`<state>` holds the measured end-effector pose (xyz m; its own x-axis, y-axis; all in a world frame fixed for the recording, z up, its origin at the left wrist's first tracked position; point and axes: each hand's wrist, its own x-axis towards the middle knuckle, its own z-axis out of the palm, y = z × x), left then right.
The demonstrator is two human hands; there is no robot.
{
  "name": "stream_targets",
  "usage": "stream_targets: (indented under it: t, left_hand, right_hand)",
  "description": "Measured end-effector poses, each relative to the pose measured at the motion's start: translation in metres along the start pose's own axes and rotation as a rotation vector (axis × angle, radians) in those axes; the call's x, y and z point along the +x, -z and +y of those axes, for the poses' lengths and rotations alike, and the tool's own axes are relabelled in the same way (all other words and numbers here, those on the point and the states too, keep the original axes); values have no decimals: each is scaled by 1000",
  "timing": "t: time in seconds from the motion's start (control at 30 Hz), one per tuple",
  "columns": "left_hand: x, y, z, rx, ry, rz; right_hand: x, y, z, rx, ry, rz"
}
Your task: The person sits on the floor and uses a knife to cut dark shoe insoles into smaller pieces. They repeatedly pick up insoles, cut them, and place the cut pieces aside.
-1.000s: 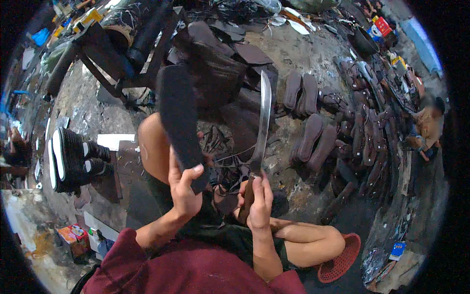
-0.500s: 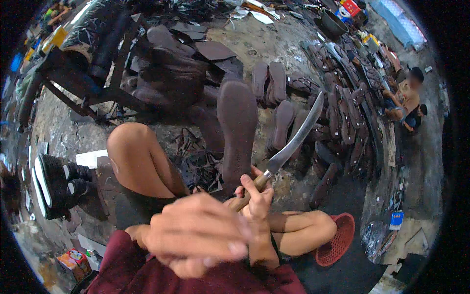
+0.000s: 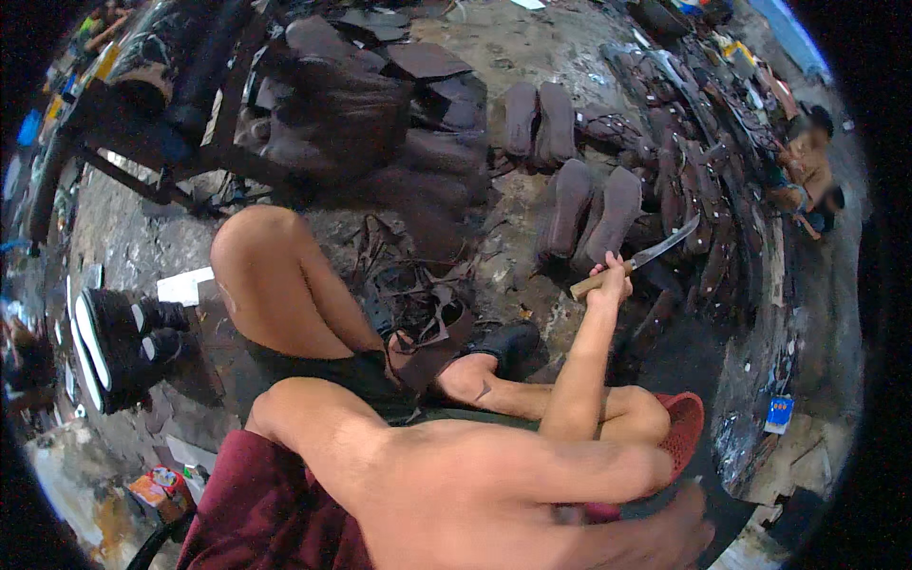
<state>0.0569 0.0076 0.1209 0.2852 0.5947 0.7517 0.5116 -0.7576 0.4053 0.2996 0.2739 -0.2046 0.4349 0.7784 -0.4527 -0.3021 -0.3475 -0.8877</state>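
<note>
My right hand (image 3: 611, 283) reaches forward and grips the wooden handle of a curved knife (image 3: 660, 249). Its blade points up and to the right, over the dark footwear. Just beyond those fingers lies a brown shoe sole (image 3: 613, 211), with another sole (image 3: 565, 214) at its left; whether my fingers also touch the nearer one, I cannot tell. Large and close to the camera, my left hand (image 3: 589, 494) stretches across the bottom of the view toward the right. Motion smears its fingers, and the lower edge cuts part of it off.
Another pair of soles (image 3: 539, 123) stands farther off. Rows of dark sandals (image 3: 698, 204) run along the right, where a person (image 3: 807, 157) sits. Brown sheets (image 3: 342, 114) are heaped beside a dark metal frame (image 3: 166, 176). Between my legs lie scraps (image 3: 432, 328); a red basket (image 3: 682, 427) touches my right knee.
My right hand has moved forward and right with the knife. The sole that stood upright before it is gone from there. My left hand has swept right, closer to the camera.
</note>
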Motion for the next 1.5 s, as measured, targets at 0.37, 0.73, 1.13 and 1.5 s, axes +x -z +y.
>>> stream_targets:
  t: [0.37, 0.73, 1.13, 1.5]
  left_hand:
    - [-94, -35, -110, -3, 580, -251]
    - [-140, -27, -169, -193, 973, 960]
    - [-159, -64, -159, -571, 1447, 891]
    - [-166, 7, -156, -922, 1242, 1587]
  right_hand:
    - [12, 6, 22, -65, -5, 72]
    - [-108, -76, 156, -702, 326, -666]
    - [-221, -72, 88, -482, 575, -574]
    - [-282, -9, 66, -831, 472, -718]
